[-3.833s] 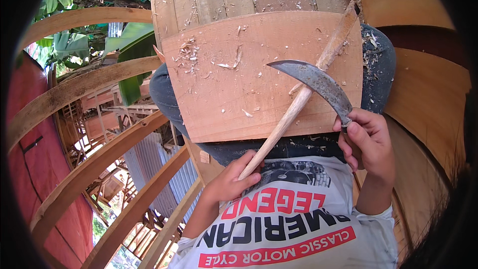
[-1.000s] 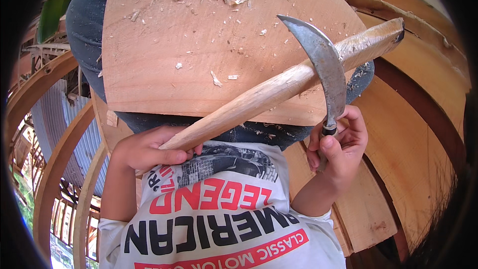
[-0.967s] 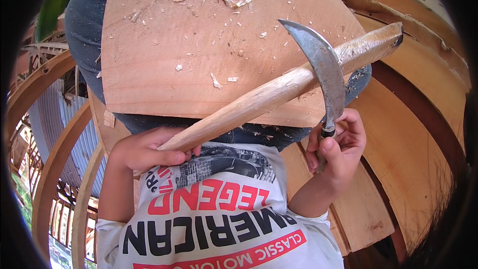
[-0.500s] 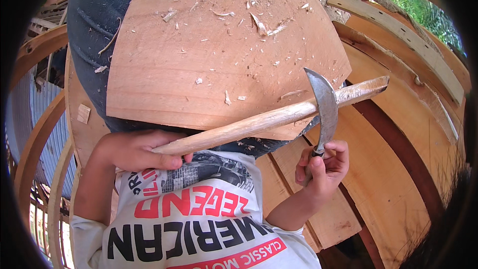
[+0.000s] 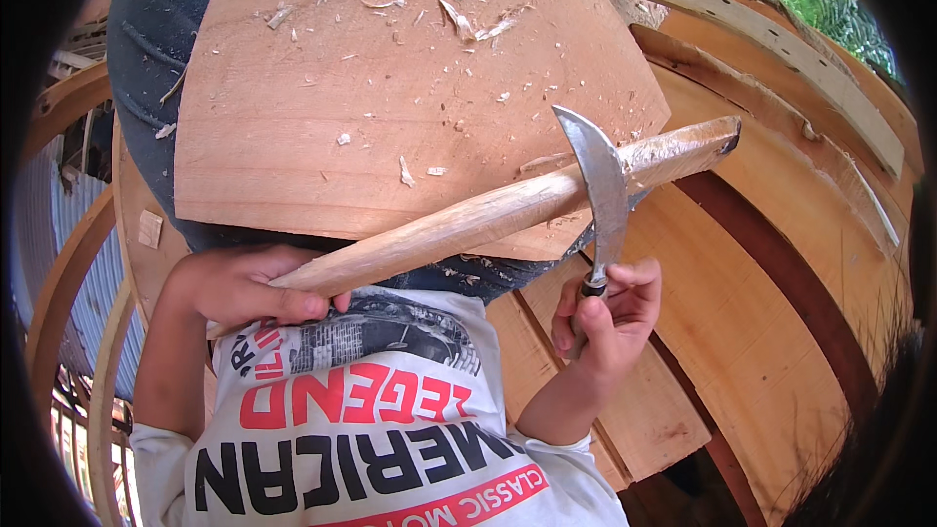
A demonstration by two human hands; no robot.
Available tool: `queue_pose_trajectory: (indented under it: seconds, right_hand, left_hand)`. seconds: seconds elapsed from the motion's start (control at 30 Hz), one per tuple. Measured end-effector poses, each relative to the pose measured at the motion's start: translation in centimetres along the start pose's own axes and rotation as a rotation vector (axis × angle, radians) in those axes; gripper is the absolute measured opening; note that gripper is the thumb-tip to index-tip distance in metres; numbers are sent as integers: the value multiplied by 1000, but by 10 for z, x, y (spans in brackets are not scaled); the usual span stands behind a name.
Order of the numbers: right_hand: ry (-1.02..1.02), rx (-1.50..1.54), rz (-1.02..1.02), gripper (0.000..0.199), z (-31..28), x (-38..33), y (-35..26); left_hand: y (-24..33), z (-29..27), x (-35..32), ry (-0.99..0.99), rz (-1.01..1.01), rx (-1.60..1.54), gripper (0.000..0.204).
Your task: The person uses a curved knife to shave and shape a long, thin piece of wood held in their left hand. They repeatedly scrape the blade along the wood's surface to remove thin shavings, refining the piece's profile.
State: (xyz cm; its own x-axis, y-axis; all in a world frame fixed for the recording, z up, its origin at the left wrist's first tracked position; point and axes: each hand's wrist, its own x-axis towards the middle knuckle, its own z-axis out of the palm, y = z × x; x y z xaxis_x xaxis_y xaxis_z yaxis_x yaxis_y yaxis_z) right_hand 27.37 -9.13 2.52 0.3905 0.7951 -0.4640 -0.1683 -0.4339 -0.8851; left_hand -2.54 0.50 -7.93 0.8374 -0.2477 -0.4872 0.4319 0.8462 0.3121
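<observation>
A pale, whittled wooden stick [image 5: 459,222] slants across my lap, its dark-tipped far end up to the right. Its near end is gripped by my left hand [image 5: 249,285], thumb lying along the wood. In my right hand [image 5: 613,317] is the handle of a curved knife [image 5: 603,190], fingers closed round it. The grey hooked blade points up and crosses over the stick towards its far end. Beneath the stick, a broad wooden board [image 5: 390,137] rests over my legs, strewn with wood shavings [image 5: 468,24].
Curved wooden ribs and planks [image 5: 771,303] rise on the right, with a drilled batten [image 5: 781,49] at the upper right. More bent ribs [image 5: 68,283] and a corrugated blue sheet [image 5: 83,244] stand at the left. A small wood offcut [image 5: 150,229] lies beside the board.
The view has shifted, so the board, stick and hands appear further left. The blade has slid a little along the stick towards my left hand. Both hands keep their holds.
</observation>
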Motion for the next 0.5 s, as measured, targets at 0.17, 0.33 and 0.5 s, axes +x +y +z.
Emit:
queue_pose_trajectory:
  seconds: [0.17,0.33,0.5]
  right_hand:
    - [-111,61,-5,30,-3,-3,3]
    - [-40,-12,-79,29,-3,-2,11]
    - [16,-177,-292,27,7,-4,31]
  left_hand:
    - [-3,2,1,34,32,19,40]
    - [1,7,4,35,30,-12,41]
    - [6,6,5,9,18,-34,44]
